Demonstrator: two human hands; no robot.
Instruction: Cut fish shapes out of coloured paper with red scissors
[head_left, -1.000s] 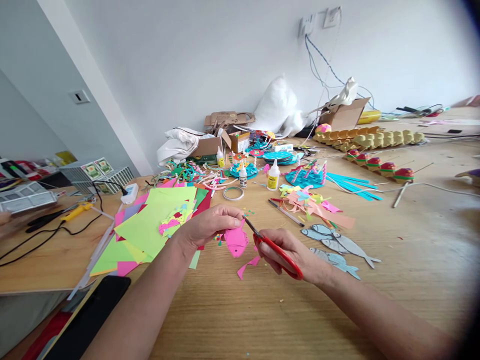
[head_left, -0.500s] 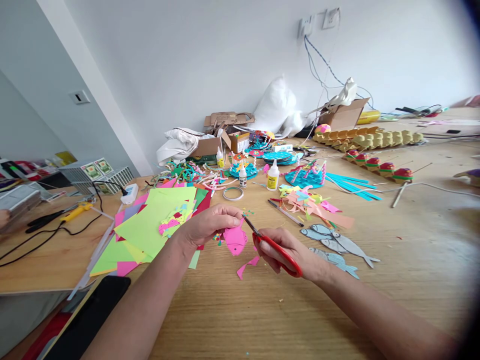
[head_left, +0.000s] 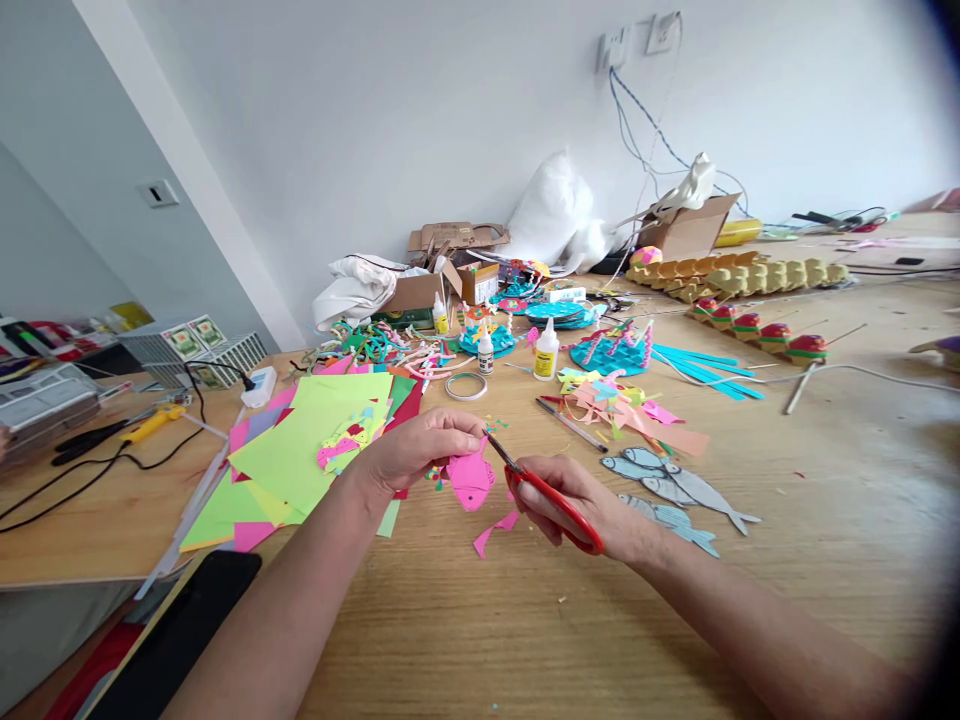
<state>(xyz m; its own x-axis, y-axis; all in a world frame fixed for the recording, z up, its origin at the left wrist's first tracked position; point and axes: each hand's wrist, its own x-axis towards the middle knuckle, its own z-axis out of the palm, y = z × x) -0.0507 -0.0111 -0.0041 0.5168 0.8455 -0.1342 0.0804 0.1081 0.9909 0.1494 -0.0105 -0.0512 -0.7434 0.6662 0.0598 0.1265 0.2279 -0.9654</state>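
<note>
Pinched in my left hand (head_left: 420, 452) is a pink paper fish (head_left: 471, 482), hanging head down with a drawn eye and lines. My right hand (head_left: 566, 505) is closed round the red handles of a pair of scissors (head_left: 559, 508). The blades point up and left, with their tips at the fish's upper edge by my left fingertips. Whether the blades touch the paper I cannot tell. Pink paper scraps (head_left: 491, 538) lie on the table just below. Several grey-blue paper fish (head_left: 675, 485) lie to the right of my right hand.
Coloured paper sheets (head_left: 300, 440) are stacked at left. Behind my hands stand glue bottles (head_left: 547, 352), a tape roll (head_left: 466, 386) and a pen (head_left: 574, 425). Paper scraps (head_left: 607, 400), blue strips (head_left: 705, 372) and egg-carton pieces (head_left: 780, 275) are at right. A black phone (head_left: 187, 630) lies near the front left.
My hands, the pink fish and the scissors look the same as before. At the far left edge, another person's hand has drawn back slightly, beside a clear box that has shifted.
</note>
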